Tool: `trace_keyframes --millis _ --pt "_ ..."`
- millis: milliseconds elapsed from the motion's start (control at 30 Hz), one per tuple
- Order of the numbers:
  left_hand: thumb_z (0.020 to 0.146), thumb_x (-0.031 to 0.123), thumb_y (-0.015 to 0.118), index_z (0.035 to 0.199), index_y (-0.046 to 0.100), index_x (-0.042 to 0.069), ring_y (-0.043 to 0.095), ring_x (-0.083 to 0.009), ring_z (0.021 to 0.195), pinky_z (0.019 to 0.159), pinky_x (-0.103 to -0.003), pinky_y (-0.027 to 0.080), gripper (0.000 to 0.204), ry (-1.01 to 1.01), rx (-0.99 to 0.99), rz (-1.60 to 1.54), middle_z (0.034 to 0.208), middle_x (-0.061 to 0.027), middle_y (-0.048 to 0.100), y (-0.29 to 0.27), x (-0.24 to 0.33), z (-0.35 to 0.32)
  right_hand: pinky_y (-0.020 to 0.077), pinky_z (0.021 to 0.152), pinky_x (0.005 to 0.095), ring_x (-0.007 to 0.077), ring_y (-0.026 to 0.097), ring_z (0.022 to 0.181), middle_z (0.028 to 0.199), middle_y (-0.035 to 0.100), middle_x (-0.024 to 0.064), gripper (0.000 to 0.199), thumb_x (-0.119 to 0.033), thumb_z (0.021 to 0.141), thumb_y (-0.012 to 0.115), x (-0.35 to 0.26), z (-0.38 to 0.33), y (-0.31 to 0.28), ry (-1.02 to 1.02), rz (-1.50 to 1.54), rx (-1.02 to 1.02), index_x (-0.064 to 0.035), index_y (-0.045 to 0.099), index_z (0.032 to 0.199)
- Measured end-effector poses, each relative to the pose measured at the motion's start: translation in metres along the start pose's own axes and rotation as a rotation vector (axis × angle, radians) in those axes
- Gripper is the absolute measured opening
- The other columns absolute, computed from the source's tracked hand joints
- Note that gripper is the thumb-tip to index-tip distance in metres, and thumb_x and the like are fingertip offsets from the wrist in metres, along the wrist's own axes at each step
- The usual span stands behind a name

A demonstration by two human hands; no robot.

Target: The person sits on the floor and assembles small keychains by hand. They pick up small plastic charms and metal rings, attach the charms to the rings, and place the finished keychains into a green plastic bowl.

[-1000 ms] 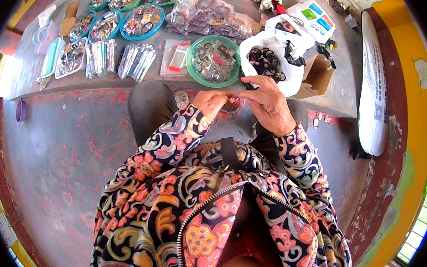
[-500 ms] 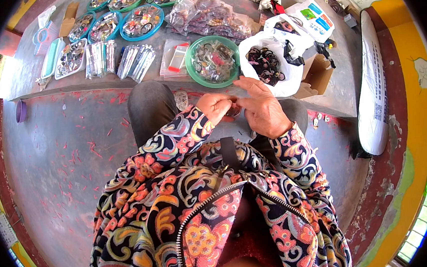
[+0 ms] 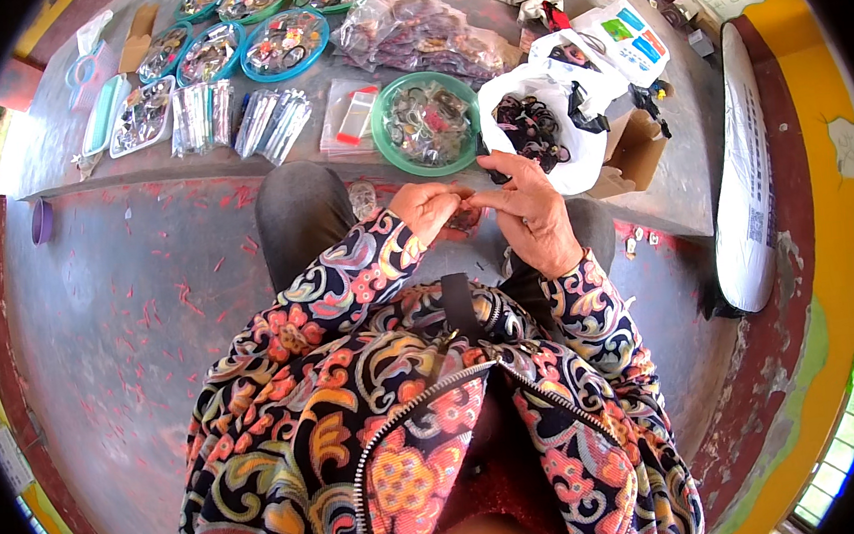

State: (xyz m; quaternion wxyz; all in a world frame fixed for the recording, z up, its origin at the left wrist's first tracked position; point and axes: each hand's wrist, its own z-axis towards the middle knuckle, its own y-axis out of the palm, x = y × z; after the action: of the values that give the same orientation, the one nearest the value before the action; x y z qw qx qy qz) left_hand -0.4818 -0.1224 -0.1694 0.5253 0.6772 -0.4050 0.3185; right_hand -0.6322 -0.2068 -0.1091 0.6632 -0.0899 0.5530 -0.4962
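Fingers point(image 3: 498, 200) close together, green basin point(image 3: 425, 170), white bag point(image 3: 587, 160)

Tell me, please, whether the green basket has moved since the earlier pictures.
No; judged against the grey ledge beneath it, the green basket sits in the same place.

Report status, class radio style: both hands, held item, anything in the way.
Left hand pinching small dark item, details hidden. Right hand close against left, one finger extended. Green round basin just beyond; nothing seen blocking either hand.

grey floor point(image 3: 157, 409), yellow and maroon wall point(image 3: 835, 225), bright barred window point(image 3: 843, 455).
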Motion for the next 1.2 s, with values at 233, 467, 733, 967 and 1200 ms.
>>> trace_keyframes --millis 233,467,733,967,1200 --pt "0.086 0.014 0.036 0.109 0.049 -0.003 0.057 -0.0183 0.083 0.068 -0.03 0.051 0.032 0.007 -0.014 0.065 0.092 -0.0115 0.057 0.003 -0.001 -0.002 0.0396 0.084 0.0367 0.0317 0.044 0.105 0.106 0.051 0.0136 0.033 0.007 0.057 0.05 -0.001 0.0 0.0 -0.039 -0.18 -0.004 -0.0107 0.064 0.082" --pt "0.086 0.013 0.036 0.109 0.049 -0.003 0.057 -0.0187 0.085 0.069 -0.03 0.051 0.031 0.01 0.002 0.082 0.093 -0.0114 0.058 0.004 -0.001 -0.001 0.0392 0.085 0.0371 0.0324 0.045 0.104 0.105 0.051 0.0146 0.029 0.006 0.057 0.05 -0.001 0.001 0.003 -0.046 -0.218 0.036 -0.0072 0.064 0.079" --pt "0.086 0.009 0.036 0.111 0.048 -0.001 0.058 -0.0159 0.082 0.065 -0.027 0.052 0.03 0.068 -0.029 0.233 0.093 -0.0099 0.058 0.007 0.0 -0.003 0.0375 0.087 0.0372 0.0328 0.044 0.104 0.106 0.052 0.0157 0.024 0.007 0.059 0.049 0.003 0.002 0.003 -0.028 -0.156 -0.014 -0.0049 0.063 0.075" --pt "0.086 0.011 0.036 0.111 0.049 -0.001 0.058 -0.0141 0.076 0.056 -0.023 0.051 0.03 0.088 -0.051 0.274 0.088 -0.0095 0.058 0.004 -0.005 -0.001 0.0336 0.089 0.0383 0.0337 0.041 0.107 0.109 0.05 0.0175 0.032 0.011 0.056 0.042 0.01 0.001 0.012 -0.037 -0.074 -0.167 -0.0018 0.063 0.076" --pt "0.087 0.019 0.039 0.107 0.049 -0.006 0.057 -0.0158 0.077 0.053 -0.024 0.05 0.034 0.064 0.105 0.064 0.095 -0.0116 0.055 -0.003 0.002 -0.002 0.0425 0.072 0.026 0.0186 0.054 0.084 0.1 0.055 0.0102 0.031 0.006 0.064 0.044 0.012 -0.003 0.009 0.22 0.158 0.065 -0.005 0.061 0.088"
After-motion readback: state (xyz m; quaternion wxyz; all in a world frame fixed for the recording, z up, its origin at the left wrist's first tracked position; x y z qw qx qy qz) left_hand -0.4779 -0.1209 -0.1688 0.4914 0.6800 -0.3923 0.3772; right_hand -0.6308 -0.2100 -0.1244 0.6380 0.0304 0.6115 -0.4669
